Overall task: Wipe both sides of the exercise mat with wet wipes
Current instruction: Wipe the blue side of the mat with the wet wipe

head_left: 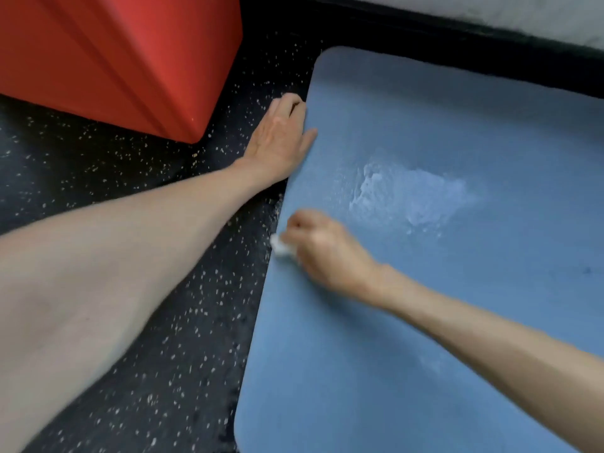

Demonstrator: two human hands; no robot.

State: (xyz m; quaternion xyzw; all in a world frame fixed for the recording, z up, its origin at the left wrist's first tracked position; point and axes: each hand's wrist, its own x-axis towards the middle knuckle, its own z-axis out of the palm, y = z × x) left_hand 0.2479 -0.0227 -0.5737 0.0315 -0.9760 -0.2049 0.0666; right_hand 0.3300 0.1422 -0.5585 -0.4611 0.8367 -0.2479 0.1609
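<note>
right hand (322, 253) gripping wipe (280, 246) on mat (425, 322)

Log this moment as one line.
right hand: grips white wet wipe | left hand: rests on edge of flat blue exercise mat | whitish smear: mid-mat

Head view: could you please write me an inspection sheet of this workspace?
surface: dark speckled floor; blue mat lies flat on it.
job's things: white wipe at the mat's left edge; whitish smear mid-mat.
clutter: nothing seen.
grips: left hand rests at the mat's left edge, thumb on the mat; right hand, blurred, holds the wipe.
cables: nothing seen.
surroundings: red block on the floor left of the mat; white wall beyond.
</note>
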